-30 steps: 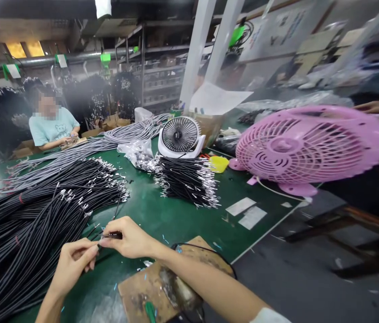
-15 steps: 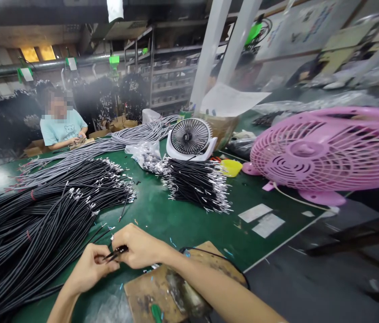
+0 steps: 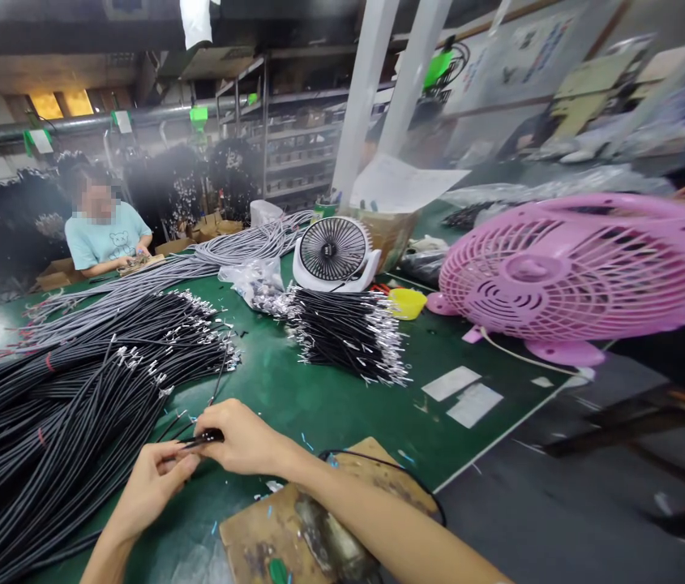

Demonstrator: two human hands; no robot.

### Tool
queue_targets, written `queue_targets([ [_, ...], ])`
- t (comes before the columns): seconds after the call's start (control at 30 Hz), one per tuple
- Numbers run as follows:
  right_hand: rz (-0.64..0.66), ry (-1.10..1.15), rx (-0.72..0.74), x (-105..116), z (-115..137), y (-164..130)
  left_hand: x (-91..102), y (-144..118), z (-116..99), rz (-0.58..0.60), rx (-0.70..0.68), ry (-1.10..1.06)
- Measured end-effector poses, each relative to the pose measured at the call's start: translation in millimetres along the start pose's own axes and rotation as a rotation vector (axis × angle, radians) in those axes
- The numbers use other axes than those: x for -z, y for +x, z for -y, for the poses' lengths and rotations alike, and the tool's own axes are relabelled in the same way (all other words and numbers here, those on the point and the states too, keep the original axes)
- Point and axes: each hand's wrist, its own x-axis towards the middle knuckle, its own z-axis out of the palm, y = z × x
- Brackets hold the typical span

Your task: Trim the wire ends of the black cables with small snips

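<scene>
Black thin wire end (image 3: pixel 203 439) pinched between left hand (image 3: pixel 151 484) and right hand (image 3: pixel 243 438); since a second ago hands closed together, wire now gripped by both over green table mat (image 3: pixel 318 397).

Two fans stand on the table (image 3: pixel 293 397): one small white fan (image 3: pixel 334 253) far in the middle and one large pink fan (image 3: pixel 573 272) to the right. Two white paper slips (image 3: pixel 462 393) lie side by side near the right edge, one yellow dish (image 3: pixel 406 302) sits between the fans, and one wooden board (image 3: pixel 318 519) lies near. Two hands work at the near left, a left hand (image 3: pixel 151 485) and a right hand (image 3: pixel 245 438), and one other person (image 3: pixel 104 235) sits far left.
</scene>
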Motion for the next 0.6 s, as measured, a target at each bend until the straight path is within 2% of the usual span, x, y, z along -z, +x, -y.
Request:
queue_targets([
  [0.33, -0.031, -0.003, 0.045, -0.6, -1.9, 1.5, -1.1, -0.3, 3.5, 0.004, 0.022, -0.034],
  [0.6, -0.059, -0.027, 0.035, 1.5, -0.6, 2.7, -2.3, 0.5, 0.3, -0.043, 0.018, -0.066],
])
